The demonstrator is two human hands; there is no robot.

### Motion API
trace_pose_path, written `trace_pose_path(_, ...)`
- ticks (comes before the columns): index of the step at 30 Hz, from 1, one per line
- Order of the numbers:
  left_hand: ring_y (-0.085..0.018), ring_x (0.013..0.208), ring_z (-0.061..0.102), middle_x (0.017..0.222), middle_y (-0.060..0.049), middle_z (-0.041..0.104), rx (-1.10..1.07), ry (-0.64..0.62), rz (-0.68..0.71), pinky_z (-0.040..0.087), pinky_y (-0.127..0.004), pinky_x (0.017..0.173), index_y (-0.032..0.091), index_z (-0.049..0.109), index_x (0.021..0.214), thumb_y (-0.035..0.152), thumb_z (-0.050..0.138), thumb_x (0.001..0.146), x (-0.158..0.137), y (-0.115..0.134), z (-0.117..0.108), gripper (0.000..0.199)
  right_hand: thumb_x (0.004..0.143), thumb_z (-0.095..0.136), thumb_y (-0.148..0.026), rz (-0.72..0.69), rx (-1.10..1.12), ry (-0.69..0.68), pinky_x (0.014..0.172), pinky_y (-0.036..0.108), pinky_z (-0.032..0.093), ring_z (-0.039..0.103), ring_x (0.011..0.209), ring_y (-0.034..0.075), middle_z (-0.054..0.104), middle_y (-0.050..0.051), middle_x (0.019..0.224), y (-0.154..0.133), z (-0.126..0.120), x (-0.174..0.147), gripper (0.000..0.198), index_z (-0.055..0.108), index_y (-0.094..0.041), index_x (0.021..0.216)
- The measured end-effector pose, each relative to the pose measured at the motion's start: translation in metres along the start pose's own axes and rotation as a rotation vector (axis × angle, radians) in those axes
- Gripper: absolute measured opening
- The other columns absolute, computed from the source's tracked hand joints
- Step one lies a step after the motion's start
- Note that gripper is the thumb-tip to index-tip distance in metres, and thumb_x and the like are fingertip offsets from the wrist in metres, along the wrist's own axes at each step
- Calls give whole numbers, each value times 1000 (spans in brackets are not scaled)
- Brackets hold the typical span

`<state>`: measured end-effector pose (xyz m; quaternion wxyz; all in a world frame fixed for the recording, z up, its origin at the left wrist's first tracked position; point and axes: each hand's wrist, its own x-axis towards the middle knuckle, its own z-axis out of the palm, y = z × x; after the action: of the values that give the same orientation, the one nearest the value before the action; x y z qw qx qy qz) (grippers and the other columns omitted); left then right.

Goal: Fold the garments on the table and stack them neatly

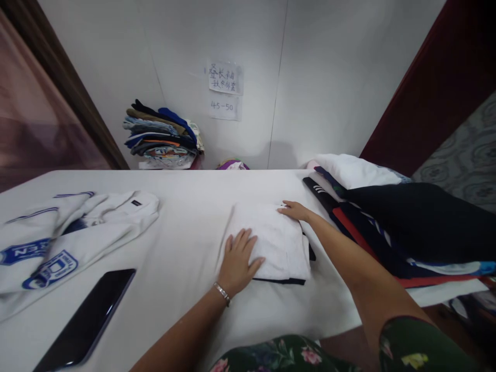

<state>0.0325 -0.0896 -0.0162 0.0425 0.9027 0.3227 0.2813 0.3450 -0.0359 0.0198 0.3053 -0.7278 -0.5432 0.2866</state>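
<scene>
A folded white garment [277, 237] lies on the white-covered table in front of me, with dark trim showing along its near edge and right side. Fingers spread, my left hand [238, 261] rests flat on its left part. My right hand [295, 211] touches the far right corner, its fingers stretched out over the cloth. Whether the right fingertips pinch any fabric is hard to see, but they look extended.
To the left lies a white garment with blue print [104, 227], and nearer a black phone [89, 315]. A pile of dark and white clothes [418, 222] covers the right side. Folded clothes [163, 132] are stacked at the back left. Handwritten paper signs [225, 90] hang on the wall.
</scene>
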Motion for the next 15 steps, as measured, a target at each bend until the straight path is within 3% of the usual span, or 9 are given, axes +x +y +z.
trace_pose_path(3,-32,140,33,147,-13,44,18,-30,56,22,-57,114,19,52,133,48,50,90,-4,3,1,52,65,76,-51,-45,-24,-18,106,41,40,57,119,30,62,12,128,1,4,3,68,64,-17,123)
trace_pose_path(10,-31,140,31,149,-12,42,20,-54,59,20,-57,114,19,51,134,42,51,90,-1,3,3,49,85,50,-53,-86,-62,-97,90,36,50,66,98,23,73,5,106,4,14,12,47,70,-18,110)
trace_pose_path(15,-31,141,31,150,-11,41,-2,-64,27,19,-56,115,20,50,135,38,50,91,0,4,4,48,81,58,-54,-50,-192,-92,107,41,37,54,122,30,67,7,122,8,23,31,44,72,-21,108)
